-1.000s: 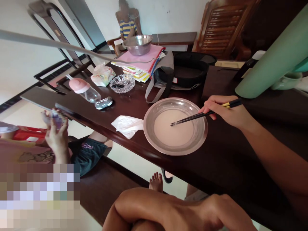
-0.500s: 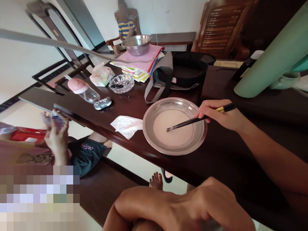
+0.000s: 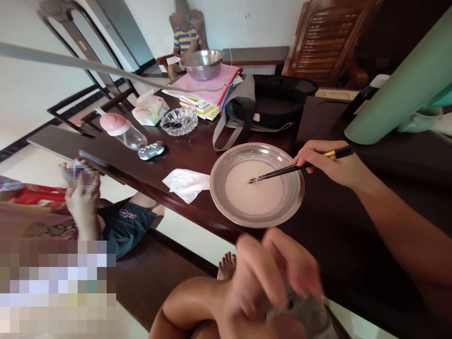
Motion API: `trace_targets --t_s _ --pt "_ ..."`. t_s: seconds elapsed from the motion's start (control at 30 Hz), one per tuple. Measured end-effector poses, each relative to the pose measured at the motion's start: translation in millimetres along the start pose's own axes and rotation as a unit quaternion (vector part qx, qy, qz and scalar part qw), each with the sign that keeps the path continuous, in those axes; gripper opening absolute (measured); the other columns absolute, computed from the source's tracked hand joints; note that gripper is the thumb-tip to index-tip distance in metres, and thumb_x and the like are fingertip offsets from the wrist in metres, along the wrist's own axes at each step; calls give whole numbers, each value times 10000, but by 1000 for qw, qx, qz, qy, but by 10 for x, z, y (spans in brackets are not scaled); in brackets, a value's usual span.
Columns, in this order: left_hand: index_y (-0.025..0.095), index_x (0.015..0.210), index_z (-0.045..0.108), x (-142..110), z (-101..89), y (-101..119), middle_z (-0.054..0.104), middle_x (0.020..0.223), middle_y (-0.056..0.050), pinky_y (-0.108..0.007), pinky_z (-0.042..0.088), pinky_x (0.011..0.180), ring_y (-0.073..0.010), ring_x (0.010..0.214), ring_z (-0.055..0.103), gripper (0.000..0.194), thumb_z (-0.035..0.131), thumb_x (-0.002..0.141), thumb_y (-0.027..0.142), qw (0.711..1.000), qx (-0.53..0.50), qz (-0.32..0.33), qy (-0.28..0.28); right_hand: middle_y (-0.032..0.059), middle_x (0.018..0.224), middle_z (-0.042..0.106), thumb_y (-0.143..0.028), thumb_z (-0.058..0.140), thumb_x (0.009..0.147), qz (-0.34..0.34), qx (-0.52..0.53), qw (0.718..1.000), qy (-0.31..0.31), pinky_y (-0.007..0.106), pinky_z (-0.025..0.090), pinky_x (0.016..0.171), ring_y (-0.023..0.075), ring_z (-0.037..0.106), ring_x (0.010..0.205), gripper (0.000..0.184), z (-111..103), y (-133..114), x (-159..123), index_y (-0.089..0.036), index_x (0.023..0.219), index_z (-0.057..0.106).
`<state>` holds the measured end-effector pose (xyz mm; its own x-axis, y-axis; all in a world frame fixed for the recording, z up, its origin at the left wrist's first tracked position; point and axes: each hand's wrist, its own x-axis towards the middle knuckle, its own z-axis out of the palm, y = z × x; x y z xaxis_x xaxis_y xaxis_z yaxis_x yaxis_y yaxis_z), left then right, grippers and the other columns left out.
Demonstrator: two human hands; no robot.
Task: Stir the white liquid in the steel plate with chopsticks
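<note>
My right hand [image 3: 319, 162] is closed around a pair of black chopsticks [image 3: 282, 172] with gold bands. Their tips reach into a pale, milky liquid [image 3: 254, 195] in a wide metal basin [image 3: 219, 207]. The basin stands near the table's front edge. Low in the view, my left hand [image 3: 271, 282] is raised over my lap, blurred, its fingers bent and apart. I see nothing held in it. A crumpled white tissue [image 3: 185, 183] lies against the basin's left side.
On the dark table [image 3: 197, 155] are a pink-lidded bottle [image 3: 122, 129], glass ashtray [image 3: 179, 121], tissue pack [image 3: 150, 108], grey bag [image 3: 243, 103] and green cylinder [image 3: 395, 94]. Another metal bowl [image 3: 203, 66] tops stacked papers. One person [image 3: 84, 207] sits left, another [image 3: 185, 42] at the back.
My right hand has drawn the chopsticks slightly to the right, tips still in the basin. My left hand has come up from my lap, its fingers now in view.
</note>
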<state>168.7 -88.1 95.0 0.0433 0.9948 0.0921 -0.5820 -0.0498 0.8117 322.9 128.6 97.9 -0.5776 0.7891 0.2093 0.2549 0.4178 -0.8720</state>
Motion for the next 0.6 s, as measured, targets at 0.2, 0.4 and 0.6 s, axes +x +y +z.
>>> trace_targets --t_s 0.2,0.4,0.6 --pt "200 1007 703 183 -482 135 452 826 -11 -204 447 632 -104 714 468 165 662 878 294 978 -87 22 190 36 768 730 -404 598 935 -11 5 999 -31 277 408 515 96 519 514 336 4 -20 -32 -198 685 687" --pt "188 946 728 78 -587 172 458 802 -6 -193 456 610 -99 698 481 173 700 853 331 968 -110 -6 225 22 678 692 -426 615 926 -9 -12 1000 8 291 409 529 114 520 518 328 3 22 0 -216 688 698" --pt "219 869 703 172 -1017 300 527 815 -34 -286 475 654 -163 735 515 348 599 875 551 961 115 30 250 22 688 698 -425 604 933 -15 -17 999 -34 291 420 518 118 524 515 325 8 -56 -68 -221 699 700"
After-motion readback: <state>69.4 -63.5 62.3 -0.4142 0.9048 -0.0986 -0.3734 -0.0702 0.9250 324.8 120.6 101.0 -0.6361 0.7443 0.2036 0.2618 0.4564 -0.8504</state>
